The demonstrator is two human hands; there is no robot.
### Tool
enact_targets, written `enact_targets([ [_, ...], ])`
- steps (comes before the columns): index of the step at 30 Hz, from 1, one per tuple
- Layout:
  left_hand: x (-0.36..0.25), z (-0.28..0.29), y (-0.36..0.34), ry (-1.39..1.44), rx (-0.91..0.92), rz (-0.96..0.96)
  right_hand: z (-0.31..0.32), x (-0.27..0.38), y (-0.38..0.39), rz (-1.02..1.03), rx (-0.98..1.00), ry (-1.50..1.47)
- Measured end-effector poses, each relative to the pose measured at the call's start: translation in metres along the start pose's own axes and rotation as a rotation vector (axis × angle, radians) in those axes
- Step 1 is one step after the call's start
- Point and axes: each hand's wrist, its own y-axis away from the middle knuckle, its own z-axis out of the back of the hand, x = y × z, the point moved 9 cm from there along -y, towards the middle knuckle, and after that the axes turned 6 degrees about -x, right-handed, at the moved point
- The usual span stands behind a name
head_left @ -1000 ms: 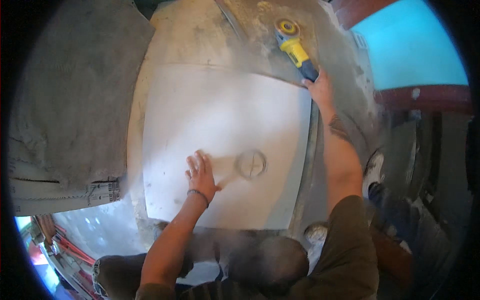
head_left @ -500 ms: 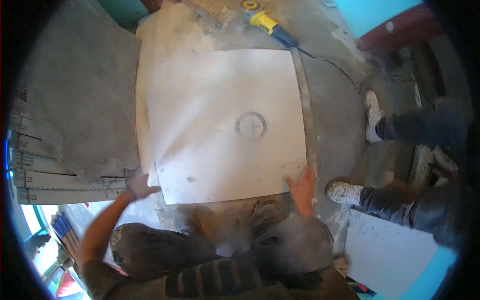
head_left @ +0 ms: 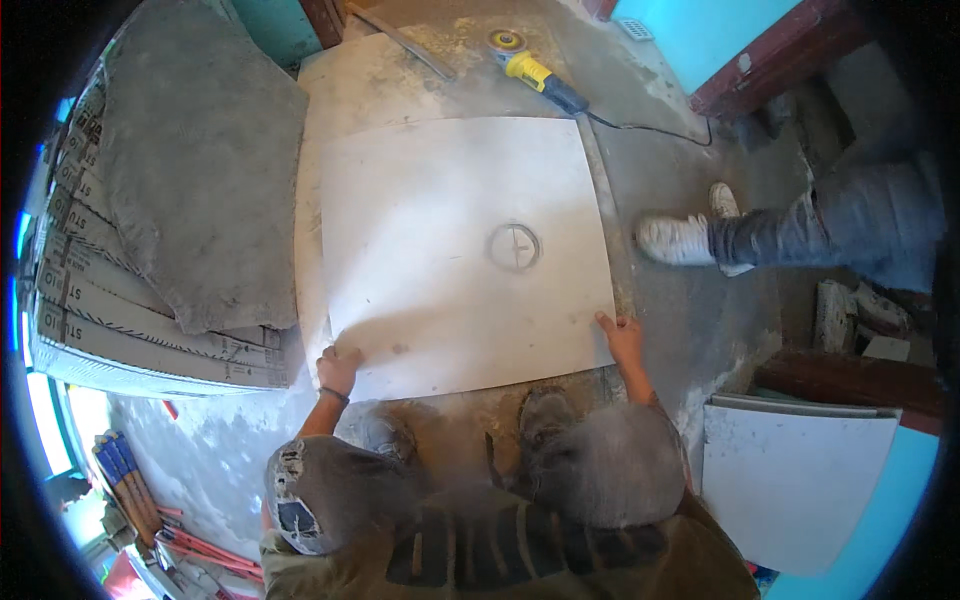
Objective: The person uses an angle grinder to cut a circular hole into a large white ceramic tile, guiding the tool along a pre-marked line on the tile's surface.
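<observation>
A large white square tile (head_left: pixel 450 190) lies flat in front of my knees, dusty, with a dark ring and crossed lines (head_left: pixel 514 247) right of its middle. My left hand (head_left: pixel 338 370) grips its left edge near the close corner, fingers curled. On the opposite edge, my right hand (head_left: pixel 622 338) has its thumb over the top, while the other fingers are partly hidden at the side. A larger pale board (head_left: pixel 312 200) shows beneath the tile along its left and far sides.
Beyond the tile lies a yellow and black angle grinder (head_left: pixel 530 72) with its cord trailing right. A metal bar (head_left: pixel 405 42) rests farther left. Cardboard boxes (head_left: pixel 150 345) under a grey cover (head_left: pixel 200 170) stand left. Another person's shoe (head_left: pixel 675 240) is close to the tile's right side.
My left hand has come in from beside the tile to grip its left edge. My right hand has closed at the right edge. The other person's feet have shifted.
</observation>
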Motion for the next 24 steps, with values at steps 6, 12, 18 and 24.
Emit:
enact_targets([
  [6, 0.029, 0.027, -0.020, 0.300, 0.242, 0.162, 0.009, 0.001, 0.007, -0.110, 0.002, -0.006],
  [12, -0.074, 0.097, 0.027, 0.897, 0.445, 0.346, 0.051, 0.051, 0.012, -0.113, 0.170, -0.277],
  [18, -0.088, 0.090, 0.017, 0.328, 0.438, 0.166, 0.064, 0.076, 0.015, 0.044, 0.125, -0.049],
  [24, -0.085, 0.060, 0.030, 0.714, 0.464, 0.383, 0.050, 0.274, 0.030, 0.295, 0.767, -0.372],
])
